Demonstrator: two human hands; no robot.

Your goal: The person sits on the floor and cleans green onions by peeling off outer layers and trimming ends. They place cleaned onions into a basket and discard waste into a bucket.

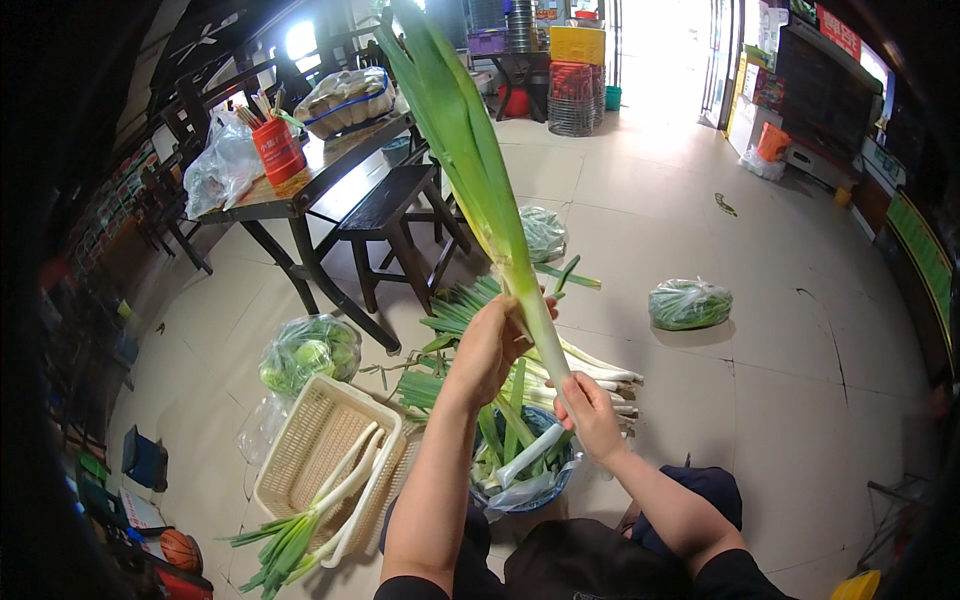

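A long leek [544, 330] slants up and away from me, its broad green leaves at the top. My left hand [491, 349] is closed round it where the white stalk turns green. Lower down, my right hand [592, 420] grips the white stalk. Below the hands stands a blue-rimmed bucket lined with plastic [559, 491], holding leafy green trimmings [517, 442]. Behind it a pile of leeks [600, 367] lies on the floor, partly hidden by my hands. To the left, a cream plastic basket [300, 435] holds a few leeks [352, 480], their leaves hanging over its front rim.
A bag of round green vegetables [311, 352] sits behind the basket. Another bag of greens [690, 304] lies right, and one more bag [541, 232] lies farther back. A wooden table [322, 161] and a dark stool [394, 210] stand at left. A basketball [180, 550] is lower left.
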